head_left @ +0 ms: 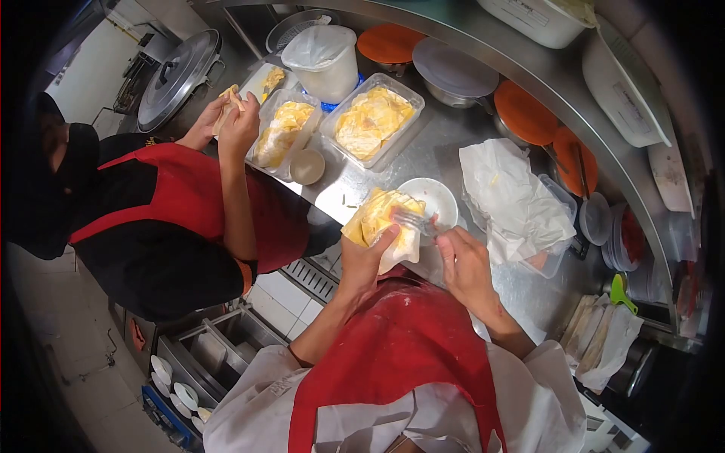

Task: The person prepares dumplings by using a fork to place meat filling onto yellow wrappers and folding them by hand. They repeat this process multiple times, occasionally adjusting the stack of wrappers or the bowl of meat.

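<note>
Left hand (pixel 368 255) cupped round a yellow wrapper (pixel 381 219), right hand (pixel 466 266) pinching a fork (pixel 414 220) into it from three o'clock, white bowl (pixel 436 198) just beyond at one o'clock, co-worker's hands (pixel 230 117) over tubs (pixel 283 132) at ten o'clock.

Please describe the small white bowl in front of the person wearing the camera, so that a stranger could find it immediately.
Start at the steel counter. Just beyond the left hand, which holds a yellow wrapper, stands the white bowl, beside a crumpled white bag. It is round, open and white, whereas the tubs behind it are clear, rectangular and full of yellow food.
</note>
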{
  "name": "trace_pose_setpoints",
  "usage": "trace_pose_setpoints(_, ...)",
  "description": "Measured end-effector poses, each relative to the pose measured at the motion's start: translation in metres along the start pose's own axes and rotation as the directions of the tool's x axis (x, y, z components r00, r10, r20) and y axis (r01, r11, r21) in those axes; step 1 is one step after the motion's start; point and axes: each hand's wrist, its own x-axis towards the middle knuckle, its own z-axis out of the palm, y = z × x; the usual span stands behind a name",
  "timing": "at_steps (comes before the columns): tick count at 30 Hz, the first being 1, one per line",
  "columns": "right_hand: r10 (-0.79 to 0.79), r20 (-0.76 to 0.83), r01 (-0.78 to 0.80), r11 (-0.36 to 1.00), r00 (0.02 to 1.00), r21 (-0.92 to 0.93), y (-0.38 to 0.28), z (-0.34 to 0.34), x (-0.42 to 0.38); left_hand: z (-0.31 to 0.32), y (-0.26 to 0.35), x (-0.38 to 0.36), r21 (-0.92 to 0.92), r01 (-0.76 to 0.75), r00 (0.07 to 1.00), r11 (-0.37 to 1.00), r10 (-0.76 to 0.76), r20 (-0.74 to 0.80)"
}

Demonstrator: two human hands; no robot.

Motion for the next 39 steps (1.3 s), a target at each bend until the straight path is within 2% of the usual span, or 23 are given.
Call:
trace_pose_setpoints(3, -0.076, -0.015, 0.077, 0.995, 0.997, 0.07, 0.015, 0.003, 0.008, 0.003, 0.007, -0.001, -0.053, 0.076, 0.997, 0.996, -0.074, 0.028)
trace_pose_setpoints(6, -0.172, 0.031, 0.174, 0.983, 0.985, -0.053, 0.024, 0.006, 0.017, 0.004, 0.011, -0.004, -0.096, 0.14, 0.989, 0.985, -0.135, 0.058)
trace_pose_setpoints(12, -0.105, 0.119, 0.109, 0.994, 0.987, -0.028, 0.026, -0.005, 0.011, 0.001, 0.017, -0.004, -0.147, 0.201, 0.976, 0.969, -0.184, 0.121)
trace_pose_setpoints(15, -0.088, 0.103, 0.098, 0.99, 0.991, -0.099, 0.027, -0.016, 0.007, 0.002, 0.016, -0.004, -0.212, 0.264, 0.959, 0.941, -0.232, 0.164)
trace_pose_setpoints(18, -0.096, 0.067, 0.101, 0.992, 0.993, -0.073, 0.028, -0.022, 0.004, 0.004, 0.013, -0.004, -0.277, 0.294, 0.95, 0.915, -0.246, 0.194)
trace_pose_setpoints(20, -0.021, 0.078, 0.019, 0.999, 0.997, 0.027, 0.019, -0.027, 0.004, 0.005, 0.011, -0.005, -0.279, 0.294, 0.95, 0.914, -0.248, 0.19)
trace_pose_setpoints(23, 0.055, 0.126, -0.075, 0.985, 0.991, 0.157, 0.018, -0.026, 0.0, 0.003, 0.007, -0.005, -0.171, 0.222, 0.973, 0.96, -0.208, 0.096)
trace_pose_setpoints(24, 0.073, 0.147, -0.102, 0.975, 0.986, 0.196, 0.016, -0.026, -0.002, 0.004, 0.007, -0.006, -0.157, 0.156, 0.987, 0.975, -0.15, 0.051)
trace_pose_setpoints(25, 0.182, 0.248, -0.256, 0.914, 0.952, 0.314, 0.01, -0.026, -0.005, 0.007, 0.005, -0.007, -0.14, 0.091, 0.996, 0.986, -0.091, 0.007)
trace_pose_setpoints(27, 0.329, 0.473, -0.551, 0.688, 0.817, 0.473, -0.008, -0.028, -0.011, 0.01, -0.001, -0.005, -0.092, -0.041, 0.997, 0.995, 0.034, -0.073)
trace_pose_setpoints(29, 0.312, 0.515, -0.58, 0.628, 0.798, 0.519, -0.007, -0.017, -0.017, 0.007, -0.012, -0.001, -0.031, -0.169, 0.976, 0.985, 0.163, -0.142)
trace_pose_setpoints(34, 0.315, 0.562, -0.628, 0.558, 0.765, 0.542, -0.012, -0.008, -0.015, 0.007, -0.014, -0.004, 0.14, -0.273, 0.949, 0.952, 0.29, -0.124)
trace_pose_setpoints(37, 0.298, 0.549, -0.61, 0.551, 0.781, 0.569, -0.016, -0.006, -0.012, 0.006, -0.017, -0.004, 0.206, -0.314, 0.935, 0.927, 0.339, -0.101)
trace_pose_setpoints(39, 0.303, 0.535, -0.592, 0.61, 0.789, 0.528, -0.019, -0.008, -0.01, 0.006, -0.017, -0.003, 0.212, -0.321, 0.933, 0.923, 0.347, -0.097)
